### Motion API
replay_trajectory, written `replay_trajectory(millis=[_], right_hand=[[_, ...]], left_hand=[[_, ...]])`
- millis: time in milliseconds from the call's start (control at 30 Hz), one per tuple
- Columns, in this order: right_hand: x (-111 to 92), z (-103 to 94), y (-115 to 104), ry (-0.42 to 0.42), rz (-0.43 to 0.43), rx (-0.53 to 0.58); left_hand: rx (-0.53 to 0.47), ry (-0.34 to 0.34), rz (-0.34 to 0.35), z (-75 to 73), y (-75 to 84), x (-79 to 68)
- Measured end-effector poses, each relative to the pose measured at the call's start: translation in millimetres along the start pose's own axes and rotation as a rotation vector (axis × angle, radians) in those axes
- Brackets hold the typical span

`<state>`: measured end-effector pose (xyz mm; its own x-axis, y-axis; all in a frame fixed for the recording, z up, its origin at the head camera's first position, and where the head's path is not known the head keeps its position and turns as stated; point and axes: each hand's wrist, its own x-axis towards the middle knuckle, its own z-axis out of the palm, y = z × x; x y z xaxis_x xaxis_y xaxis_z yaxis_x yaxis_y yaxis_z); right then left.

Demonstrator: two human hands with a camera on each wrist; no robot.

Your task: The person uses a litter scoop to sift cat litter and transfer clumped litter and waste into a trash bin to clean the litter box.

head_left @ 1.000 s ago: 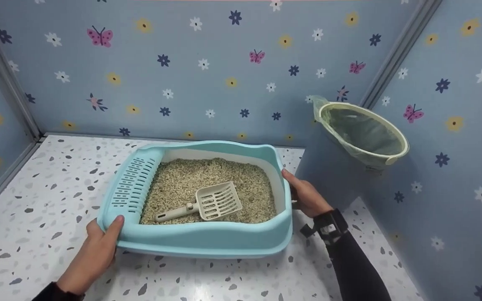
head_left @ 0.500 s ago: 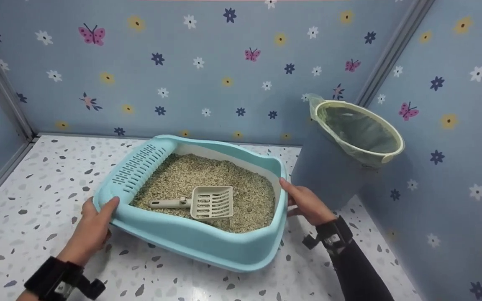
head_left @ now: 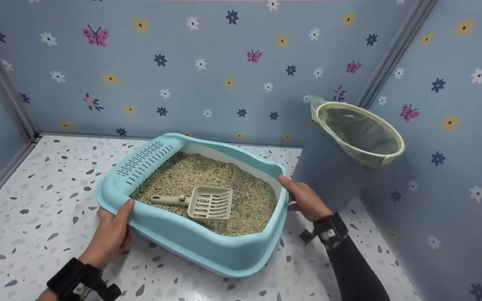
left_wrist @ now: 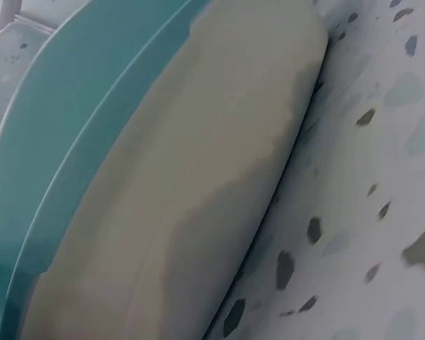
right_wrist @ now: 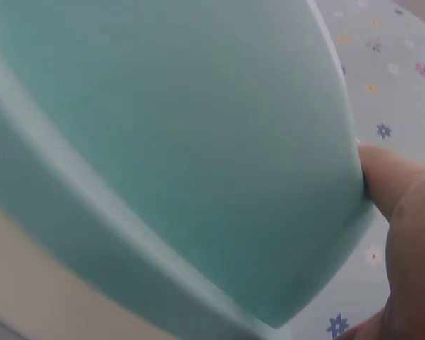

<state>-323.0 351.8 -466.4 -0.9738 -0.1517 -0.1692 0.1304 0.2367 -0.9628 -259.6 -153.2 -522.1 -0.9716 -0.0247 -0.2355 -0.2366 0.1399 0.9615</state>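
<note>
Gripping the blue litter tray (head_left: pixel 220 253) on two sides, a person's left hand (head_left: pixel 109 234) clasps its near left corner and the right hand (head_left: pixel 306 200) its right end, both thumbs on the rim. The tray sits askew on a speckled surface (head_left: pixel 36 200); inside it, a slotted scoop (head_left: pixel 210 193) lies on litter (head_left: pixel 211 169). Right of it stands a lined bin (head_left: pixel 329 177).

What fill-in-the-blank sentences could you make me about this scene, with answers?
On the beige slotted plastic scoop, the handle points toward the person's ____ side.
Of the left hand and right hand gripping the pale-blue plastic tray, the one nearer the gray-blue oval-rimmed bin is the ____.
The pink insects printed on the blue flowered wall are ____.
Missing words: left; right; butterflies.
</note>
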Motion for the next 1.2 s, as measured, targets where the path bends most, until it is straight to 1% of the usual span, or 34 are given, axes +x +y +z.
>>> replay_trajectory(millis=[67,133,200,233,267,333,467,533,633,700,767,933,1000,1033,1100,1167,1200], right_hand=[[-11.8,6.5,0.4,0.030,0.020,-0.037],[-24.0,11.6,-0.9,0.055,0.049,-0.092],[-32.2,13.1,-3.3,0.065,0.070,-0.146],[-33.4,13.4,-4.4,0.059,0.072,-0.165],[-33.1,12.9,-5.8,0.049,0.071,-0.172],[-26.8,9.6,-8.3,0.011,0.063,-0.153],[-3.2,1.2,-13.6,-0.062,0.039,-0.049],[7.1,-1.3,-15.6,-0.091,0.031,-0.016],[14.5,-1.9,-15.3,-0.118,0.020,-0.011],[14.5,0.2,-13.8,-0.123,0.014,-0.023],[10.0,2.0,-12.9,-0.118,0.009,-0.038],[-10.1,11.6,-13.0,-0.120,0.024,-0.065],[-19.5,15.3,-13.2,-0.124,0.044,-0.089],[-23.3,16.3,-13.3,-0.128,0.052,-0.102],[-27.5,17.1,-13.9,-0.145,0.063,-0.121],[-25.5,16.2,-14.6,-0.165,0.062,-0.122],[-22.1,15.6,-15.2,-0.175,0.055,-0.109]], left_hand=[[0.030,-0.011,-0.024,-7.9,1.5,12.4],[0.062,-0.015,-0.031,-13.8,4.2,24.1],[0.078,-0.022,-0.039,-15.9,5.8,30.5],[0.075,-0.018,-0.031,-15.9,6.9,30.9],[0.067,-0.014,-0.023,-14.4,7.5,29.1],[0.045,-0.017,-0.008,-6.8,7.3,19.7],[-0.017,-0.070,0.020,16.7,7.4,-9.0],[-0.044,-0.087,0.020,26.7,8.9,-20.2],[-0.073,-0.075,0.020,34.3,11.6,-26.8],[-0.070,-0.057,0.017,33.8,13.1,-24.7],[-0.045,-0.057,0.002,30.9,14.1,-18.1],[0.022,-0.072,-0.010,18.3,17.7,8.3],[0.025,-0.075,0.010,14.9,19.2,18.0],[0.026,-0.077,0.022,13.9,19.7,20.4],[0.022,-0.082,0.040,14.0,20.4,20.3],[0.015,-0.095,0.058,16.8,20.5,13.1],[0.011,-0.109,0.057,19.0,20.7,7.2]])
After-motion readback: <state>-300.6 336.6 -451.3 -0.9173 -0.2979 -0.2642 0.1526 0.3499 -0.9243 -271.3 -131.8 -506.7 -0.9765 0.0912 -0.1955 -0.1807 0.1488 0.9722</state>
